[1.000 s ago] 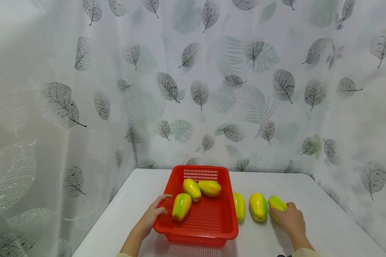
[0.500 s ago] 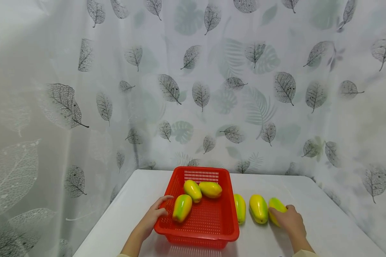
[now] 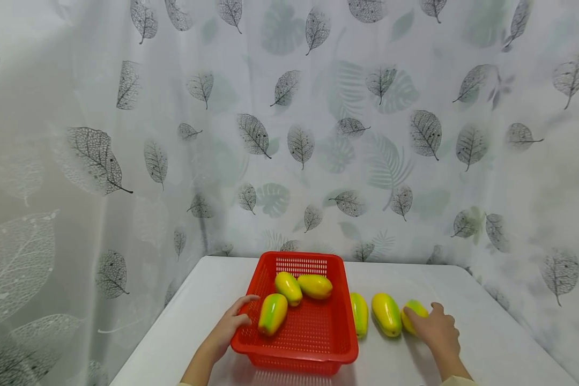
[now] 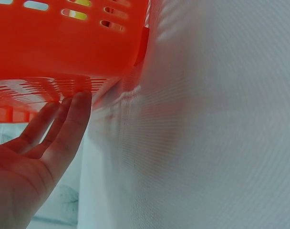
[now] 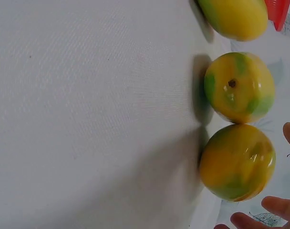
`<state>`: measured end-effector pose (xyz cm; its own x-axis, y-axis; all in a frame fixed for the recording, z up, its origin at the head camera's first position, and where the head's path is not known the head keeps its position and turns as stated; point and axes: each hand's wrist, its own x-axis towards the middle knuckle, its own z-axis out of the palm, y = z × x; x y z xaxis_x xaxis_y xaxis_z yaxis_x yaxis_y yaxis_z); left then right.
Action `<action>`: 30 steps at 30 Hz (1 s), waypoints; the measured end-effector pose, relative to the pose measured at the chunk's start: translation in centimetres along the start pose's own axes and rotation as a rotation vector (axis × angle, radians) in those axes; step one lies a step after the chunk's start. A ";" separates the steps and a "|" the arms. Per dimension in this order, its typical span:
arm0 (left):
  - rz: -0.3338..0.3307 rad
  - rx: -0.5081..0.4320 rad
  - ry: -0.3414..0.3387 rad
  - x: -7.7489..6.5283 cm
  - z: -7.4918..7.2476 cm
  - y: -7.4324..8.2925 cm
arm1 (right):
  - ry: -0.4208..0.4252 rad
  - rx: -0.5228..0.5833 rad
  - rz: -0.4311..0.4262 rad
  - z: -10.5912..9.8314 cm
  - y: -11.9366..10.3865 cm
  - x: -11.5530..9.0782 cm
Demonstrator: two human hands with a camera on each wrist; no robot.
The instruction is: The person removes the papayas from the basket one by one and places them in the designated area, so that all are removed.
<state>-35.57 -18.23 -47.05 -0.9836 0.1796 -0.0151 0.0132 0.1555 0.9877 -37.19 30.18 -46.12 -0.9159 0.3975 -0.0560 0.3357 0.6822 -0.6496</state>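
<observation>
A red slotted basket (image 3: 313, 327) stands on the white table, with three glossy yellow-green papayas (image 3: 272, 313) inside. My left hand (image 3: 224, 327) is at its left rim; in the left wrist view, fairly straight fingers (image 4: 68, 133) touch the outer side wall. To the right of the basket lie three more papayas in a row. My right hand (image 3: 434, 327) is over the rightmost papaya (image 3: 417, 308), partly covering it in the head view. In the right wrist view its thumb and fingers are spread apart beside that papaya (image 5: 238, 162), which touches the middle papaya (image 5: 239, 86).
The papaya nearest the basket (image 3: 359, 313) is partly hidden by the basket's right side. A pale curtain with a leaf print (image 3: 301, 214) hangs behind the table and along both sides.
The rightmost papaya has shifted slightly left and turned, and the middle one has tilted a little. My right hand's fingers have spread away from the papaya. My left hand stays put.
</observation>
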 end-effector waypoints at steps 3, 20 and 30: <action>-0.003 -0.003 0.000 0.0 0.0 0.0 | 0.054 -0.020 0.003 0.2 -0.9 0.0; 0.009 -0.001 0.003 0.0 0.0 -0.1 | 0.134 -0.051 -0.236 0.8 -6.5 -2.2; 0.013 -0.003 0.002 0.0 0.1 0.0 | 0.076 -0.011 -0.396 1.4 -9.8 -4.2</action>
<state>-35.51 -18.13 -47.02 -0.9837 0.1797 -0.0015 0.0260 0.1505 0.9883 -36.91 20.93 -40.62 -0.9563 0.1467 0.2531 -0.0368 0.7979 -0.6017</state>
